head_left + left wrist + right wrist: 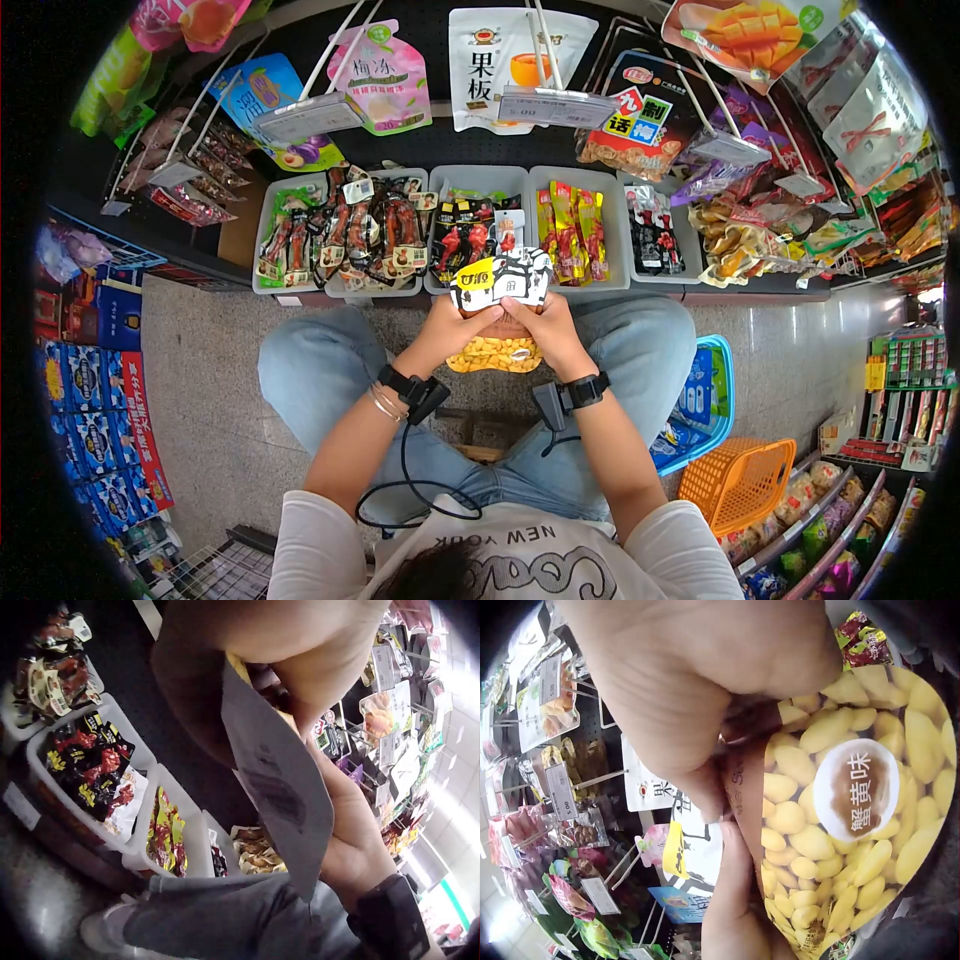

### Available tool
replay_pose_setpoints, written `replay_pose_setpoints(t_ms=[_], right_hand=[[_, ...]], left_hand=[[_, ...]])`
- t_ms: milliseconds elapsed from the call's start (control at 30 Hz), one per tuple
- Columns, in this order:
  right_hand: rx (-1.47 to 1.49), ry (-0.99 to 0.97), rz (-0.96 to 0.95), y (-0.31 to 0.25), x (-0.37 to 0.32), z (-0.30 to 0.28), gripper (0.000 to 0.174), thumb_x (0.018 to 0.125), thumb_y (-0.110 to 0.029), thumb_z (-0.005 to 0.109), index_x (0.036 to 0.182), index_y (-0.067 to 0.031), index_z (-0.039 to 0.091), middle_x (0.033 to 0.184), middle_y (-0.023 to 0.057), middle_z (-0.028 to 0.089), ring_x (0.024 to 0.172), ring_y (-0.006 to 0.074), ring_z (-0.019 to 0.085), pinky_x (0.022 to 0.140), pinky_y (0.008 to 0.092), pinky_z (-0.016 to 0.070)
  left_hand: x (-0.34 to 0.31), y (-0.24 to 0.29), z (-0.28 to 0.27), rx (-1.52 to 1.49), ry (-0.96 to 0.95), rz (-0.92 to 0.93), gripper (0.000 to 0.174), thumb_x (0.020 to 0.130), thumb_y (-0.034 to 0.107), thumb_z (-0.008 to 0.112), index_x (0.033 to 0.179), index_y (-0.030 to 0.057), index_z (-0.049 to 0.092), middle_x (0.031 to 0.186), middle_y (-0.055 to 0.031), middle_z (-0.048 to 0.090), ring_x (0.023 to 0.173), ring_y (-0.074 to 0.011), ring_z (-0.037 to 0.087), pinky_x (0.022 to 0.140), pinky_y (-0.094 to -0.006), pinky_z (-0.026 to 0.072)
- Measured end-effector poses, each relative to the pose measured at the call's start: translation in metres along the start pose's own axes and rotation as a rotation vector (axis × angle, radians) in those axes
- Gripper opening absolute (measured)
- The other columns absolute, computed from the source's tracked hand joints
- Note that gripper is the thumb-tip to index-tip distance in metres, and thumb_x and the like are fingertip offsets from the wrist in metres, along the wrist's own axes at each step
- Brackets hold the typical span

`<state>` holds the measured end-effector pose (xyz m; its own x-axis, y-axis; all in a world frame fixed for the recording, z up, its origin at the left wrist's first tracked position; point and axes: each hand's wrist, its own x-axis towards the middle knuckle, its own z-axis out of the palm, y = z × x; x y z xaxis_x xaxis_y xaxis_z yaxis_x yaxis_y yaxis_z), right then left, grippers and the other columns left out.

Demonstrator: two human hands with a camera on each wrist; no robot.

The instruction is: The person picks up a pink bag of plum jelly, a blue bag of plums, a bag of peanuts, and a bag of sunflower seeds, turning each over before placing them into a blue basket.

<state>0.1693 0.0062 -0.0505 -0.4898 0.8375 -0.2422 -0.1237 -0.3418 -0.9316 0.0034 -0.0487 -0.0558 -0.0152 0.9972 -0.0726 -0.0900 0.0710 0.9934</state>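
Over the lap, both hands grip one snack pouch (pixel 497 355) by its sides, with the thumbs meeting on its front. Its upper part is white with black drawings and a yellow patch; the lower part is printed with yellow kernels, seen large in the right wrist view around a brown-and-white label (pixel 859 787). My left hand (pixel 447 331) holds the left side, my right hand (pixel 556 332) the right. In the left wrist view the pouch's grey back (pixel 277 780) shows between the hands. Fingers behind the pouch are hidden in the head view.
Grey bins (pixel 578 180) of small wrapped snacks line the shelf just ahead. Above them, pouches (pixel 515 75) hang on hooks with price tags. A blue basket (pixel 728 400) and an orange basket (pixel 740 480) stand on the floor at right. Stacked blue packs (pixel 90 430) are at left.
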Motion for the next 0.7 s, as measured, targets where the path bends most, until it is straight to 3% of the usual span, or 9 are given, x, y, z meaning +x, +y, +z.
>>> replay_pose_setpoints(t_ms=[367, 700], right_hand=[[-0.112, 0.036, -0.112, 0.0022, 0.0026, 0.0045, 0.019, 0.084, -0.012, 0.068, 0.098, 0.0009, 0.066, 0.093, 0.0044, 0.067, 0.082, 0.0068, 0.059, 0.072, 0.0228, 0.0485], [-0.206, 0.064, -0.113, 0.0043, 0.0009, 0.0084, 0.021, 0.083, -0.013, 0.069, 0.099, 0.0005, 0.066, 0.093, 0.0039, 0.067, 0.081, 0.007, 0.059, 0.071, 0.0232, 0.0488]], left_hand=[[-0.0032, 0.0025, 0.0067, -0.098, 0.122, 0.007, 0.026, 0.087, 0.013, 0.063, 0.109, -0.0009, 0.059, 0.105, -0.0055, 0.064, 0.094, -0.0107, 0.058, 0.082, -0.0266, 0.0463], [-0.0005, 0.0063, 0.006, 0.007, 0.181, -0.003, 0.026, 0.087, 0.015, 0.063, 0.107, -0.0014, 0.06, 0.1, -0.005, 0.065, 0.089, -0.0106, 0.059, 0.078, -0.026, 0.0468]])
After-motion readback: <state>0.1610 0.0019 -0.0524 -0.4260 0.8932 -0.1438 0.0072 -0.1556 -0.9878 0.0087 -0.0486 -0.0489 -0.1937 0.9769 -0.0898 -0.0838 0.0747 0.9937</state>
